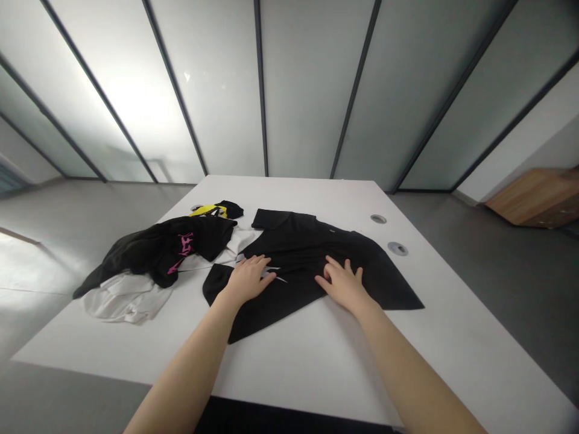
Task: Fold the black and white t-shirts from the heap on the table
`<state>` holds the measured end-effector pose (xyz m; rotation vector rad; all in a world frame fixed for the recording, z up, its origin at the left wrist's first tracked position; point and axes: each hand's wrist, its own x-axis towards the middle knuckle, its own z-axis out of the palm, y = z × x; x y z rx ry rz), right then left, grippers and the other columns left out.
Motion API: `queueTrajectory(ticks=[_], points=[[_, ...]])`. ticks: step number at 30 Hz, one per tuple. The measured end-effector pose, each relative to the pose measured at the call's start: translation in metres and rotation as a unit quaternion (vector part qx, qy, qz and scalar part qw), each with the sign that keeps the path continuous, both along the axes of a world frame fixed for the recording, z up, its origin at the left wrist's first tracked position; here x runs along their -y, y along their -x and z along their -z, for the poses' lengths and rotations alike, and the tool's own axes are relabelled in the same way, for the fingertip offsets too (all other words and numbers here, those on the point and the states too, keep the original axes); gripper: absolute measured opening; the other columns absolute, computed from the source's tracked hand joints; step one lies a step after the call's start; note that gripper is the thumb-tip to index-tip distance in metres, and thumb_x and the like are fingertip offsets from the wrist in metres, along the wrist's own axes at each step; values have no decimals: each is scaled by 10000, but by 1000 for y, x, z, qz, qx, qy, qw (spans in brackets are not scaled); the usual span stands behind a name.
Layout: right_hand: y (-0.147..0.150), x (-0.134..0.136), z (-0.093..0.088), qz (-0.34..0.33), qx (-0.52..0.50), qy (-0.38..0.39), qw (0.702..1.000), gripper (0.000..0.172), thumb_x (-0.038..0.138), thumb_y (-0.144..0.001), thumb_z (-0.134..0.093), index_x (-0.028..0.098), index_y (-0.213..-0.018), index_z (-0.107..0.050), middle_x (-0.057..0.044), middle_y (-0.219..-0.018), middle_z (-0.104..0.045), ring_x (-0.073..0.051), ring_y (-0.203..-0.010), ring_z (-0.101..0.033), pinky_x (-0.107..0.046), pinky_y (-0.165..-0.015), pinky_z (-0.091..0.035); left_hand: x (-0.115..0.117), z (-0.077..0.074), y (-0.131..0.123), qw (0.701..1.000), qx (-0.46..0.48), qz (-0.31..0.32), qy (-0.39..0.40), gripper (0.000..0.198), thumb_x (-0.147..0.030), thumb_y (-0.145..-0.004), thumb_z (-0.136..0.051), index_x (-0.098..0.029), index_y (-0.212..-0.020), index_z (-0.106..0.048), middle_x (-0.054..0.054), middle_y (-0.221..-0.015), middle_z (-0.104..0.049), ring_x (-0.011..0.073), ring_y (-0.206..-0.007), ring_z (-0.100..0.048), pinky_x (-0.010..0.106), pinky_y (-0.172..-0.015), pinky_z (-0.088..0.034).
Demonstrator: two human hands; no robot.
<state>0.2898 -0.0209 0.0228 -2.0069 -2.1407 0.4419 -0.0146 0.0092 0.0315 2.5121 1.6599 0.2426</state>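
Observation:
A black T-shirt [294, 247] lies spread on the white table in front of me, with a few creases across its middle. My left hand [249, 278] rests on its left part, fingers stretched out, partly covering a pale grey print [275, 271]. On the near edge of the shirt, right of the middle, is my right hand [342, 282], its fingers spread against the cloth. Neither hand grips anything. What lies beneath the palms is hidden.
A heap of clothes sits on the left of the table [280, 374]: a black garment with pink lettering [149, 244], white cloth [126, 298] and a yellow-and-black piece [210, 210]. Two round cable holes [378, 219] [398, 248] mark the right side. Frosted glass panels [307, 90] stand behind.

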Motion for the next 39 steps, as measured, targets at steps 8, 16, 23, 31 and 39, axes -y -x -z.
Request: queueTrajectory(ticks=[8, 16, 23, 31, 39], points=[[-24, -10, 8, 153, 9, -141, 978, 207, 222, -962, -585, 232, -1101, -738, -162, -1394, -635, -463, -1349, -486, -676, -1068, -406, 2, 10, -1, 1000, 7, 5, -3, 570, -640, -1046, -474, -311, -1483, -631, 77, -1628, -537, 362, -1510, -473, 576, -1239, -353], [65, 34, -16, -233, -95, -59, 966, 403, 445, -970, -702, 291, -1342, -714, -125, -1480, -605, -334, -1358, -539, -493, -1139, -438, -4, 15, -7, 998, 15, -55, -34, 522, -562, -1074, -435, -323, -1502, -614, 87, -1616, -549, 375, -1508, -468, 589, -1229, -364], [44, 20, -8, -212, -58, -35, 975, 203, 241, -1046, -520, 231, -992, -715, -61, -1556, -601, -337, -1525, -432, -620, -1251, -300, -11, 14, 3, 988, 3, -149, -35, 571, -575, -1074, -417, -257, -1509, -606, 156, -1614, -537, 407, -1471, -500, 599, -1179, -402], [-23, -8, 9, -30, -32, -131, 990, 229, 230, -1032, -445, 222, -979, -668, -139, -1341, -713, -304, -1250, -638, -493, -1103, -453, -8, 15, 2, 990, 61, -115, -55, 479, -509, -1078, -426, -241, -1391, -671, 138, -1460, -661, 334, -1402, -560, 508, -1170, -447], [-22, -9, 13, 134, 31, -129, 982, 491, 500, -1035, -477, 93, -1181, -709, -269, -1145, -709, -396, -1091, -679, -493, -976, -503, -10, 12, 4, 972, 59, -206, -99, 425, -387, -978, -565, -105, -1289, -623, 234, -1267, -655, 390, -1274, -594, 511, -1098, -485]])
